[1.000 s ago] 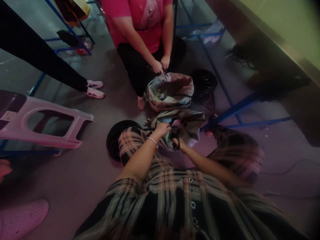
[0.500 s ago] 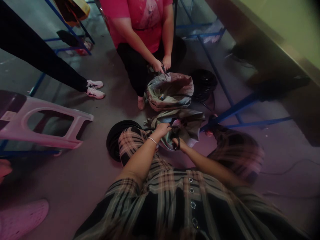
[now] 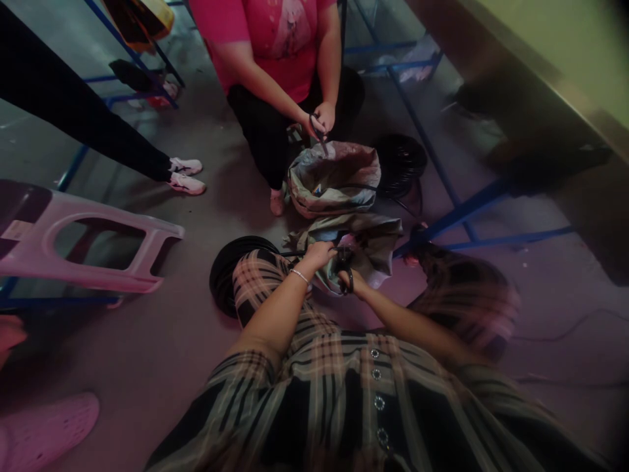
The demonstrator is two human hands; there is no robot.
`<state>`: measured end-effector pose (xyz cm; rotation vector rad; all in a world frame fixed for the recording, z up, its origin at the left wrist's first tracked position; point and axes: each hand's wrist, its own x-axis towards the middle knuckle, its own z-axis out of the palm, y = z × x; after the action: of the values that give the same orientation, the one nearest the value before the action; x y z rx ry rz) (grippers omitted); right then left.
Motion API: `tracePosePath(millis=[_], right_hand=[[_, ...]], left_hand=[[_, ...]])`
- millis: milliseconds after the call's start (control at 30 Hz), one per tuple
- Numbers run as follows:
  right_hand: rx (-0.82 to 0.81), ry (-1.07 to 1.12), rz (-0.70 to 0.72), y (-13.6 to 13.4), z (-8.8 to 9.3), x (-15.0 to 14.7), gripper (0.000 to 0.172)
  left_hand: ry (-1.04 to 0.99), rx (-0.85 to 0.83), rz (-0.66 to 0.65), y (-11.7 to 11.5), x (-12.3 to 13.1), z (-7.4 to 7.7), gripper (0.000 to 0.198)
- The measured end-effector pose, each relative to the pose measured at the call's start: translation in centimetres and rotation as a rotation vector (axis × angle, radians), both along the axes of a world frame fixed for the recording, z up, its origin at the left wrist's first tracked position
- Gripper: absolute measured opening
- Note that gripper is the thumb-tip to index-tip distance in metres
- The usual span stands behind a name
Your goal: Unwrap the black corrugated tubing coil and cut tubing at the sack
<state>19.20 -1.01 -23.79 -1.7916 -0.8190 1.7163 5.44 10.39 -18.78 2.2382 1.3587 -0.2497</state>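
Observation:
My left hand (image 3: 320, 254) is closed around a thin black cable that runs left toward a black coil (image 3: 230, 262) on the floor by my knee. My right hand (image 3: 351, 280) is closed on the dark handles of scissors (image 3: 344, 265), held close to the left hand. Both hands work just above the mouth of a crumpled grey bag (image 3: 371, 242) between my knees. Where the blades meet the cable is too dark to make out.
A person in a pink shirt crouches opposite, hands (image 3: 319, 121) holding a small tool over a second open bag (image 3: 334, 180). Another black coil (image 3: 400, 164) lies by a blue rack frame (image 3: 457, 213). A pink plastic stool (image 3: 88, 242) lies at left; another person's legs stand beyond it.
My hands have barely moved. The person opposite has raised their hands a little above their bag.

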Motion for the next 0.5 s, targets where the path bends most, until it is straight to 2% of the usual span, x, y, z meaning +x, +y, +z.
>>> tracePosePath(millis=[133,500], right_hand=[[-0.009,-0.022,0.014,0.01,0.49,-0.02,0.009],[-0.017,0.023,-0.007,0.03,-0.03,0.12,0.014]], left_hand=[[0.002,0.001,0.008,0.07,-0.02,-0.19,0.037],[-0.015,-0.001,0.007,0.22,-0.19,-0.59,0.036]])
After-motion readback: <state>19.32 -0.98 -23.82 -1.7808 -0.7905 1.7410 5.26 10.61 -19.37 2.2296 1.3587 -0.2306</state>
